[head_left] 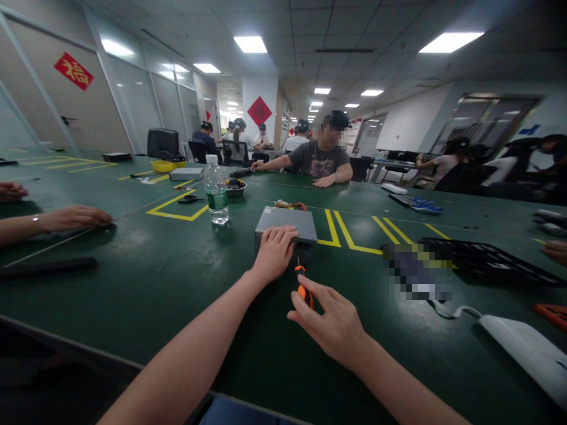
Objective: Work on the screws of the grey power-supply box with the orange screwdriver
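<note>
A grey metal computer power supply (287,221) sits on the green table in front of me, with coloured cables (291,205) bunched behind it. My left hand (277,251) grips its near top edge, fingers over the lid and the thumb out of sight. Between the thumb and fingers of my right hand (332,316) is a screwdriver (302,289) with an orange and black handle. Its thin shaft points at the near face of the power supply. Whether the tip touches a screw is too small to tell.
A water bottle (217,192) stands left of the power supply, near a metal bowl (235,189). On the right lie a blurred dark object (414,271), a black grille panel (491,260) and a white device (527,348). A person (321,156) sits opposite; another person's hand (80,218) rests at left.
</note>
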The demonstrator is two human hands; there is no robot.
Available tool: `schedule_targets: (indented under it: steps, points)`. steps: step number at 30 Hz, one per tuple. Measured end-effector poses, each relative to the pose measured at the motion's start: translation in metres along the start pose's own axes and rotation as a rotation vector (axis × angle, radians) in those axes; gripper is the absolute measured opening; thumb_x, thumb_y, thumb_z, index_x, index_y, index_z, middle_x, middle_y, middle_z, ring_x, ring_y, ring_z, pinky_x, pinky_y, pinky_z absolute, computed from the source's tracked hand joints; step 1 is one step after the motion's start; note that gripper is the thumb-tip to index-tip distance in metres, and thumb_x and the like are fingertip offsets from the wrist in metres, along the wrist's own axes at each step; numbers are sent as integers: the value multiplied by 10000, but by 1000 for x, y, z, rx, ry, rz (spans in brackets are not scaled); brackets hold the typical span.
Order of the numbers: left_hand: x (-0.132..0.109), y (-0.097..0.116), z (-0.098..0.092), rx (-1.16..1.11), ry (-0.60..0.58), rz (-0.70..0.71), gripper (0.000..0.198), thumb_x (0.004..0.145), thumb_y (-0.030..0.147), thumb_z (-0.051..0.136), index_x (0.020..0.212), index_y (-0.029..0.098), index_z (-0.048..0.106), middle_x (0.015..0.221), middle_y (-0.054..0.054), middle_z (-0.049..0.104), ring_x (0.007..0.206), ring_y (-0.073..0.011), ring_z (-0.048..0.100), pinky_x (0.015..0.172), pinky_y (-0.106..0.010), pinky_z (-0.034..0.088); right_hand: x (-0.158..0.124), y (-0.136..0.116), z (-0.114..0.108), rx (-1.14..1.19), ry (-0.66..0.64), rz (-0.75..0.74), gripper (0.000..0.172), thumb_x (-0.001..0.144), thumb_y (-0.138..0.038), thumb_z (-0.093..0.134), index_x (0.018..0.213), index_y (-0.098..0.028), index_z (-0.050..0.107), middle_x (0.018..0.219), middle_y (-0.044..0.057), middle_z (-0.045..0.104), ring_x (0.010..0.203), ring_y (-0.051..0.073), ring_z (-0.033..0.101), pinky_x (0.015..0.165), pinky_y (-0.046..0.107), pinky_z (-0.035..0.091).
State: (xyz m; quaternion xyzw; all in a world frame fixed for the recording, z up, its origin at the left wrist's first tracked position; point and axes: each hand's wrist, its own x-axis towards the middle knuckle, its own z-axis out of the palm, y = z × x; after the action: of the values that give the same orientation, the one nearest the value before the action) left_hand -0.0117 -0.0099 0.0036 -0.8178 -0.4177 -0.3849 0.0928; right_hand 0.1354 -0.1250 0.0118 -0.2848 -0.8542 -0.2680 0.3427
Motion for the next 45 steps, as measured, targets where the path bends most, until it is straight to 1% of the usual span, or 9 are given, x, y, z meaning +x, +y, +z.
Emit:
schedule_targets:
  steps: [6,9,13,16,23,31,35,40,45]
  points:
    - [0,0,-1,3,-4,2,256,864,181,421,1103,225,502,1239,-20,533,1186,-162,418,1026,-358,261,-3,-3,0,88,-126,19,295,869,-230,429,1129,-127,524,1208,216,501,1074,246,538,791,333,510]
    - [0,0,0,4,-1,0,259,862,175,420,1101,228,505,1238,-20,534,1184,-161,420,1024,-360,266,-2,-2,3,106,-83,-13,297,855,-223,465,1130,-124,512,1222,204,508,994,211,577,767,318,507]
    - [0,-1,1,4,0,-4,264,861,169,418,1104,229,502,1239,-18,532,1189,-162,418,1026,-361,264,-2,2,9,128,19,-17,183,826,-262,530,968,-146,527,1098,167,605,806,173,616,670,308,503]
    - [0,-1,2,1,3,-8,267,858,163,421,1103,232,502,1240,-14,532,1193,-160,415,1027,-360,263,-2,2,10,168,40,27,175,829,-286,532,942,-156,503,1023,150,631,846,186,616,685,313,515]
    - [0,-1,1,-9,7,-1,261,856,166,428,1099,226,501,1238,-15,533,1194,-160,411,1023,-354,263,2,-4,2,179,-143,7,321,861,-242,433,1152,-120,489,1148,183,557,980,217,576,769,347,511]
    - [0,-1,2,-9,8,-1,269,857,169,432,1113,224,492,1239,-15,531,1196,-155,406,1028,-346,253,-2,3,9,215,20,18,215,832,-254,517,1001,-124,485,1072,180,593,898,204,598,706,327,522]
    - [0,-1,1,-8,5,8,259,861,179,430,1108,223,494,1240,-13,529,1185,-157,413,1026,-345,255,-5,5,6,286,-81,77,298,867,-307,457,1101,-123,458,1131,182,542,1002,220,562,771,345,517]
    - [0,-1,1,-4,4,4,263,856,176,438,1107,229,496,1237,-13,533,1185,-160,415,1024,-347,257,-1,5,1,246,-219,-25,333,875,-219,380,1186,-138,464,1199,195,495,1065,238,532,800,355,503]
    - [-1,-1,1,-8,0,11,269,857,173,431,1114,227,491,1245,-14,527,1192,-157,409,1030,-348,254,-2,5,6,213,-64,-95,225,849,-247,489,1026,-108,500,1106,190,584,933,204,595,747,323,515]
